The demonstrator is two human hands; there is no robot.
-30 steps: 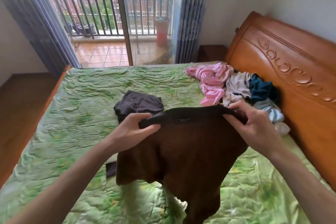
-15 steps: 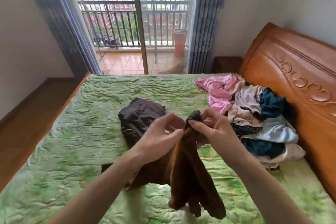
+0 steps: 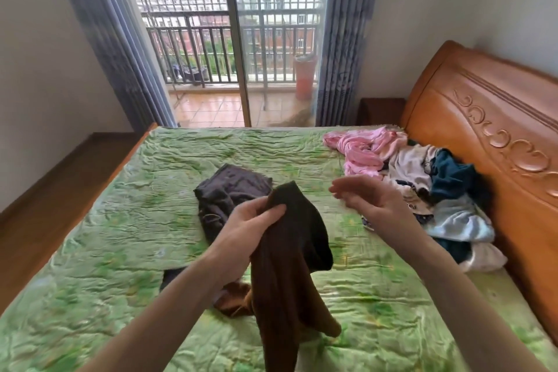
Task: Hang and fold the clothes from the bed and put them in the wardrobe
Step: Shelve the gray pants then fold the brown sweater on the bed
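A brown garment hangs doubled over above the green bedspread; my left hand grips its top edge. My right hand hovers to the right of it, fingers relaxed, holding nothing. Behind the brown garment a dark grey garment lies crumpled on the bed. A heap of clothes, pink, white, teal and pale blue, sits against the wooden headboard on the right.
A glass balcony door with blue-grey curtains stands beyond the bed's far edge. A dark bedside table sits in the far right corner. Wooden floor runs along the bed's left side.
The brown garment, first held spread by both hands, was brought together into a fold. My right hand has since let go and moved right; my left hand alone holds it.
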